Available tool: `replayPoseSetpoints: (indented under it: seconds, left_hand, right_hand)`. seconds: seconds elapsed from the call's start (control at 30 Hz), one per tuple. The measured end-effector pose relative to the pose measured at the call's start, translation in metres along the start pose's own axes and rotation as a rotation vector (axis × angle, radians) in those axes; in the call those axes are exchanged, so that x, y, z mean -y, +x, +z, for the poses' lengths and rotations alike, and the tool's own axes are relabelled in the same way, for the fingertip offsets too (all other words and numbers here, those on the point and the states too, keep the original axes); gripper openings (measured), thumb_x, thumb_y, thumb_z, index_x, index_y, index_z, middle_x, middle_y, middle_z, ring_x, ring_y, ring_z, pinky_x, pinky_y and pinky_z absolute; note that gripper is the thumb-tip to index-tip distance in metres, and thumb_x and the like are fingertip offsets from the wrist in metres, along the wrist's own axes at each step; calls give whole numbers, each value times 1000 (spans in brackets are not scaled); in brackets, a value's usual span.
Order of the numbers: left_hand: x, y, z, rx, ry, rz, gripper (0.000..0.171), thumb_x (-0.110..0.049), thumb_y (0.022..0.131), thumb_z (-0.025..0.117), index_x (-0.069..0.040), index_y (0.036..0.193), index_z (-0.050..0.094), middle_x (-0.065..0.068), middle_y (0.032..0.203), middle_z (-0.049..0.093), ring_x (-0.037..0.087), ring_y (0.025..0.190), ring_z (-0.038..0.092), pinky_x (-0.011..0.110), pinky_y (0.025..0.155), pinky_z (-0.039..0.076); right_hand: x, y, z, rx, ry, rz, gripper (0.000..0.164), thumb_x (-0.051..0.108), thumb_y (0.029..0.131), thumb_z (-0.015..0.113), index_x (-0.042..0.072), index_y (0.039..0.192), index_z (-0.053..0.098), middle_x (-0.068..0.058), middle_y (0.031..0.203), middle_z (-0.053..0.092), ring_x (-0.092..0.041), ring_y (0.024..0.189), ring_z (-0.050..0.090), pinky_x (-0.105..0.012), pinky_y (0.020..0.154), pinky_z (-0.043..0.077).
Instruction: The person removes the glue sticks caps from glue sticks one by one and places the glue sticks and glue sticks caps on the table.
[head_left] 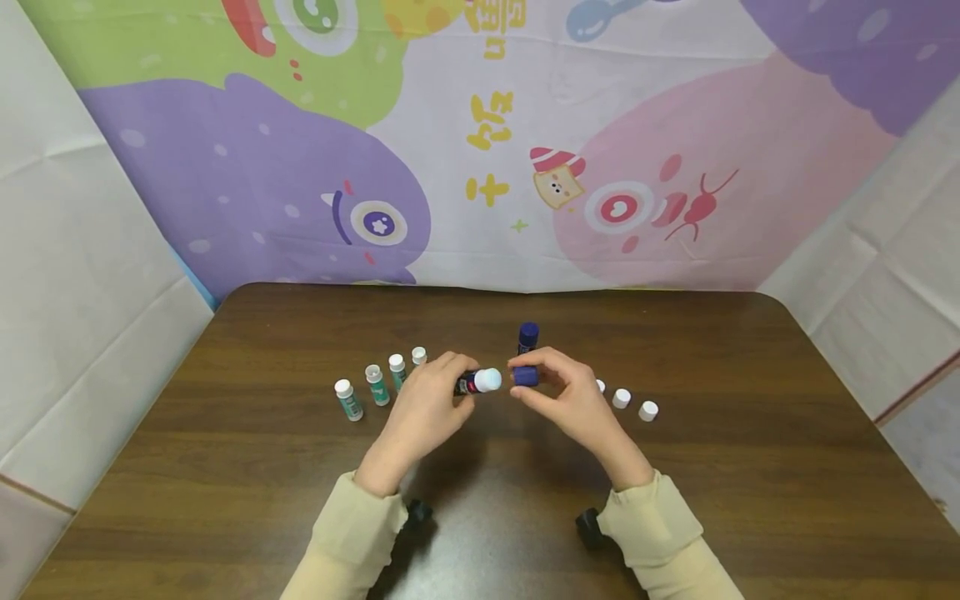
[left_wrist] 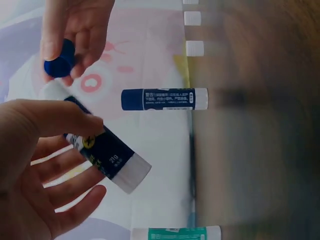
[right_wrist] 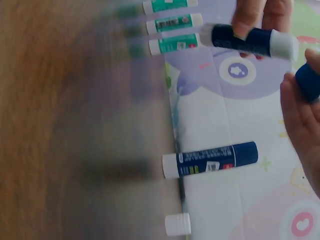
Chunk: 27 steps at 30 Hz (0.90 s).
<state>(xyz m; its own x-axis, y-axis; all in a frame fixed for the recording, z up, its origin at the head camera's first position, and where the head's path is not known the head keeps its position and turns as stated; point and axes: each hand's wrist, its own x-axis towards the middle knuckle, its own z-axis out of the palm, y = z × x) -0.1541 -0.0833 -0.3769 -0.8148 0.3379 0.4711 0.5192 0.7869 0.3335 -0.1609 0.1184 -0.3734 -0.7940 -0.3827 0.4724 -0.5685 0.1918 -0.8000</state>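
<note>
My left hand (head_left: pixel 426 400) grips an uncapped glue stick (left_wrist: pixel 107 142) with a navy label, tilted so its pale end points toward the other hand. In my right hand (head_left: pixel 566 392), thumb and fingers pinch a blue cap (head_left: pixel 526 377) a short way from that end. The cap and the glue stick are apart. Just beyond the hands, a second navy glue stick (right_wrist: pixel 210 160) stands upright with its blue cap on. Left of the left hand, several green-labelled glue sticks (head_left: pixel 377 385) stand in a slanting row, one partly hidden behind the fingers.
Small white caps (head_left: pixel 621 398) stand in a row on the brown wooden table (head_left: pixel 712 492), right of my right hand. One is partly hidden by that hand. A printed cartoon cloth (head_left: pixel 480 250) hangs behind the table's far edge.
</note>
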Motion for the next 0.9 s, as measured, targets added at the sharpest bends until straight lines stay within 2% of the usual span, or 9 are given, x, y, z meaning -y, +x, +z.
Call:
replayPoseSetpoints:
  seconds: [0.07,0.17,0.27,0.37,0.47,0.57,0.73,0.9]
  left_hand:
    - [2,-1,2,-12,-33,-77,30,-9,63,64,-14,93,57,-4,87,54,9,68,50,26,60,40]
    - [4,-1,4,-37,-82,-193,31,-8,62,64,-13,93,57,-3,89,52,11,73,52,28,61,41]
    - [7,-1,5,-73,-115,-284,31,-8,61,65,-11,91,59,0,88,52,15,78,52,32,65,42]
    - [10,-1,6,-98,-137,-346,29,-7,61,65,-9,89,59,2,86,53,17,78,52,34,65,41]
    - [12,-2,6,-100,-134,-383,27,-6,61,65,-7,87,58,3,84,53,17,74,51,34,63,41]
    - [15,-3,7,-89,-115,-409,26,-7,61,67,-5,85,57,4,80,54,18,71,52,34,61,41]
    - [19,-5,10,-52,-91,-473,28,-9,63,69,-3,88,57,7,80,57,21,72,54,35,61,43]
    - [20,-5,12,-39,-74,-514,28,-11,64,69,-3,88,57,8,80,58,24,72,56,37,60,43]
  right_hand:
    - [-10,0,-4,-42,-71,21,30,16,74,65,8,102,59,-3,95,58,-12,83,56,-30,70,47]
    - [-21,0,-11,-75,-238,92,31,25,72,66,13,101,61,4,92,57,-9,75,55,-29,65,47]
    - [-24,-1,-19,-48,-419,187,30,27,71,67,16,98,62,5,85,55,-9,65,49,-28,57,43]
    - [-25,-2,-26,-4,-538,295,27,24,70,69,16,95,61,3,77,52,-11,58,44,-26,51,38]
    - [-26,-2,-32,30,-582,387,27,17,70,68,13,95,59,-2,75,52,-12,56,45,-25,51,38]
    - [-28,-3,-35,73,-602,435,28,15,72,66,9,99,59,-5,81,54,-13,60,46,-25,54,39]
    - [-35,-5,-35,128,-624,448,29,11,74,61,4,102,59,-11,91,54,-16,67,46,-27,58,40]
    - [-40,-6,-33,163,-643,455,28,10,71,64,4,98,59,-11,90,54,-20,75,48,-33,66,41]
